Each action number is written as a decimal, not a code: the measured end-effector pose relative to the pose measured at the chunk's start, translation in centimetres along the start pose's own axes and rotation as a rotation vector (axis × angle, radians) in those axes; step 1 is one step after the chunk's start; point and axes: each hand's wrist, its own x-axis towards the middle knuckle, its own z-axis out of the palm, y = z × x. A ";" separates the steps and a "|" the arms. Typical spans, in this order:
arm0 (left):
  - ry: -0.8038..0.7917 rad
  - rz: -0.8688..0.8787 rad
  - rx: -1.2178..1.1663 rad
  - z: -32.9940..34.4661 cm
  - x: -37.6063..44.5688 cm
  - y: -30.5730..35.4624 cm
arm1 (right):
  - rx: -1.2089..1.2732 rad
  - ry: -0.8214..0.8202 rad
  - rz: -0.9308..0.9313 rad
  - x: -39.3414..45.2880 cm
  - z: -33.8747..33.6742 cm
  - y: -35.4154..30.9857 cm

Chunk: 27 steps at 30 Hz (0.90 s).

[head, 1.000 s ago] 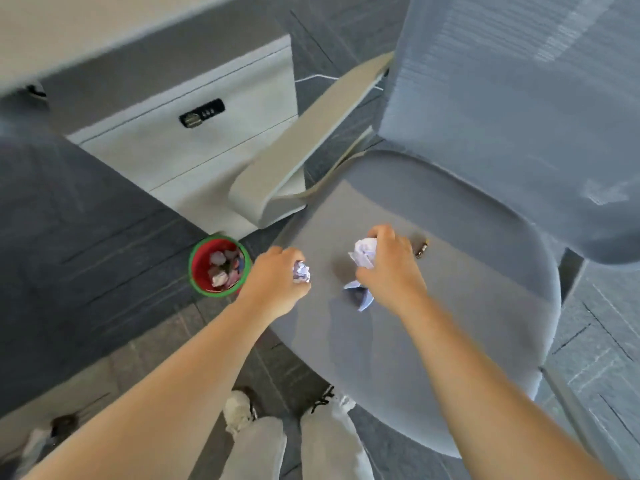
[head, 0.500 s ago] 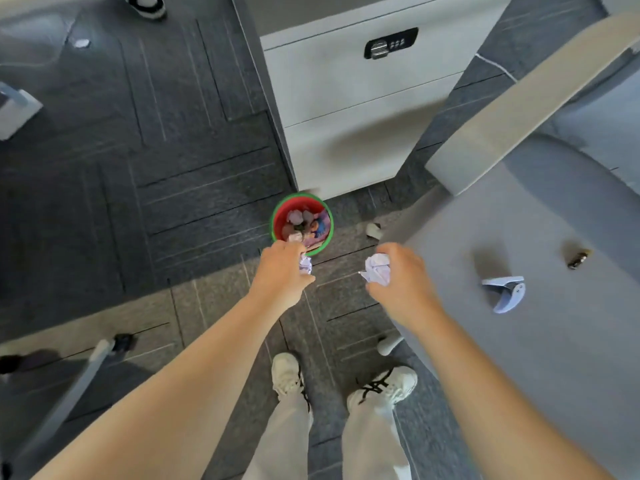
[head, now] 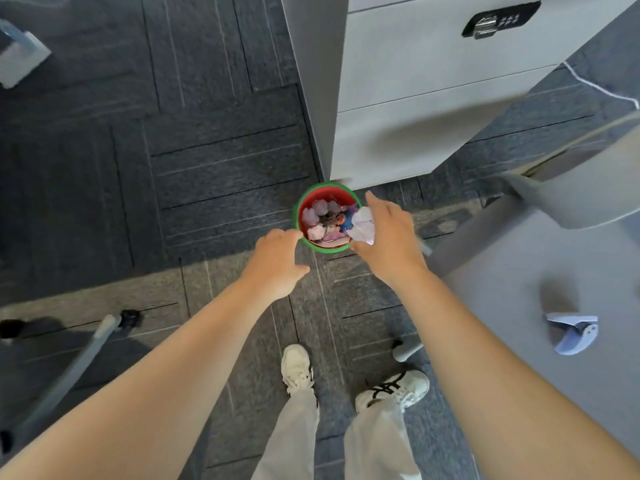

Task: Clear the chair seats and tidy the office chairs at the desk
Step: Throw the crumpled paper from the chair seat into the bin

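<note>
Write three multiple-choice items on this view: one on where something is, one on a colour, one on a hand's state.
1. Where does the small round bin stand?
A. on the dark carpet floor by the pale grey drawer cabinet
B. on the chair seat
C. on top of the cabinet

2. What colour is the bin's rim?
A. blue
B. green
C. yellow

3. What is at the right hand?
A. a pen
B. nothing
C. a crumpled white paper ball

Answers:
1 A: the bin sits on the floor at the cabinet's lower corner.
2 B: a green ring runs round the red inside.
3 C: the paper ball lies against the right hand's spread fingers, over the bin's edge.
</note>
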 end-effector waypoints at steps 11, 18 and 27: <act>0.059 0.155 0.024 -2.4 -3.6 2.4 | -0.028 0.040 0.103 -5.1 -3.1 0.6; -0.012 0.366 0.159 0.3 -7.5 12.1 | 0.087 0.185 0.317 -12.1 -9.4 7.5; -0.156 0.452 0.263 12.4 -8.2 25.3 | 0.192 0.311 0.523 -18.0 -13.5 22.7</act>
